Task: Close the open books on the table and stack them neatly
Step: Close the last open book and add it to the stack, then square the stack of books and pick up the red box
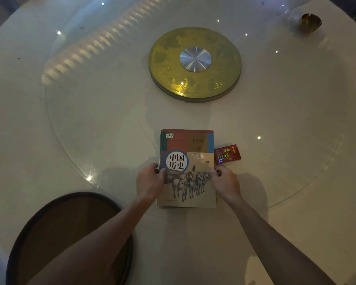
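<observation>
Top book (186, 161) hides books below; small cover text blurred; stool (49, 233) cut off by frame edge.

Closed history books (187, 167) stacked flat, edges aligned.

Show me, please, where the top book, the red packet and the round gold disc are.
top book (190, 161), head view, on the cover near its middle.
red packet (228, 153), head view, on its printed top face.
round gold disc (169, 58), head view, on its gold ring.
</observation>
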`<state>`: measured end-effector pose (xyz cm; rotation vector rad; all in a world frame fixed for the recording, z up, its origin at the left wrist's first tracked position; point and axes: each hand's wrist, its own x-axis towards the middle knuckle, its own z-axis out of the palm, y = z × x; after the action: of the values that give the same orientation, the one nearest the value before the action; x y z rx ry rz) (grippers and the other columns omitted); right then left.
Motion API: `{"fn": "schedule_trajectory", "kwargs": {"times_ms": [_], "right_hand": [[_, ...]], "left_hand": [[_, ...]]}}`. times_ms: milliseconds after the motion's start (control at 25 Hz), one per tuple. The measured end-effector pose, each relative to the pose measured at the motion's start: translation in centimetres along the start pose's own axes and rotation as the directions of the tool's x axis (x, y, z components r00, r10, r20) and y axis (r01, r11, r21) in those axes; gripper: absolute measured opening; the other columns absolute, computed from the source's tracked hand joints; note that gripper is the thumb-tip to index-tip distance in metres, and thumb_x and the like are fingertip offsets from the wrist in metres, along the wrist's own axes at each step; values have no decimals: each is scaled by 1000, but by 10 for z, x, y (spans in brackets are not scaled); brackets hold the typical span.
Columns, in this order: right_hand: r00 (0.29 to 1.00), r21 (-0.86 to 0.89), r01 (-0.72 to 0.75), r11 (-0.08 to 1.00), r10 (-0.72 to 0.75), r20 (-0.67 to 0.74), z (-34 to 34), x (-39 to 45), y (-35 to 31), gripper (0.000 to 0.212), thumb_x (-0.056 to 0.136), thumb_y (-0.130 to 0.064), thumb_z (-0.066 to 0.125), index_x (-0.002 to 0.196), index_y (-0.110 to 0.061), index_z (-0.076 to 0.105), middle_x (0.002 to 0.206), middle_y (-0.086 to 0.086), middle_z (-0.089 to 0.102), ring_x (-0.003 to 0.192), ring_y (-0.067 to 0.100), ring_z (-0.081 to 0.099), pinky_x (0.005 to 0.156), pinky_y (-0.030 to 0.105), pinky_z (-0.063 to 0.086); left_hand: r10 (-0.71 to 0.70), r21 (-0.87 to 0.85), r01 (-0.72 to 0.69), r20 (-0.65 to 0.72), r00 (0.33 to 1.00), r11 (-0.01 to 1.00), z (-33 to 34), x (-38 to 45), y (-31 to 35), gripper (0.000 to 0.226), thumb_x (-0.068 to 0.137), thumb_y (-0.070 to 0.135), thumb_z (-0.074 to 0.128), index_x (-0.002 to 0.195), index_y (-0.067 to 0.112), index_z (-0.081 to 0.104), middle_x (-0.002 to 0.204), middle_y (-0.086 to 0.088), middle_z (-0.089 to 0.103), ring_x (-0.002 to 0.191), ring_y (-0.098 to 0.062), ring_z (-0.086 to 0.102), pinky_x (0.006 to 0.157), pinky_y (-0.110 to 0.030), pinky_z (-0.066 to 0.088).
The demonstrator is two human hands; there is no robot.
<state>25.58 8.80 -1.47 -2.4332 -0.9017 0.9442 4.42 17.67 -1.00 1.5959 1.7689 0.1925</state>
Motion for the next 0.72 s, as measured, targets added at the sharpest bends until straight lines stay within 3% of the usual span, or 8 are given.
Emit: {"fn": "schedule_trajectory", "kwargs": {"times_ms": [160, 240, 600, 720], "right_hand": [[995, -78, 66, 995, -71, -64, 4, 0, 2, 36, 103, -22, 52, 69, -9, 59, 73, 6, 59, 65, 22, 55, 52, 31, 36], [988, -101, 101, 990, -112, -106, 5, -2, 3, 33, 104, -19, 52, 73, -9, 60, 79, 8, 58, 69, 23, 53, 57, 31, 31], [973, -129, 183, 975, -199, -121, 1, -2, 12, 28, 106, -22, 47, 83, -12, 61, 81, 6, 61, 74, 24, 57, 62, 36, 46], [983, -78, 164, 983, -170, -74, -3, 0, 13, 33, 106, -25, 45, 78, -14, 59, 77, 7, 62, 73, 25, 58, 62, 36, 45]], "left_hand": [[-88, -68, 87, -21, 996, 994, 8, -11, -3, 26, 96, 33, 62, 99, 16, 81, 84, -3, 80, 69, -20, 72, 65, -34, 59], [-130, -113, 127, -18, 991, 985, 12, -12, -1, 25, 95, 32, 63, 101, 16, 82, 84, -5, 80, 72, -24, 74, 70, -39, 62], [-61, -39, 61, -2, 998, 997, 19, -16, -1, 27, 97, 32, 59, 98, 13, 79, 86, -5, 79, 72, -25, 73, 70, -44, 61], [-74, 1, 74, 20, 997, 997, 13, -16, 7, 34, 96, 34, 60, 120, 12, 71, 110, -8, 75, 92, -26, 71, 79, -45, 61]]}}
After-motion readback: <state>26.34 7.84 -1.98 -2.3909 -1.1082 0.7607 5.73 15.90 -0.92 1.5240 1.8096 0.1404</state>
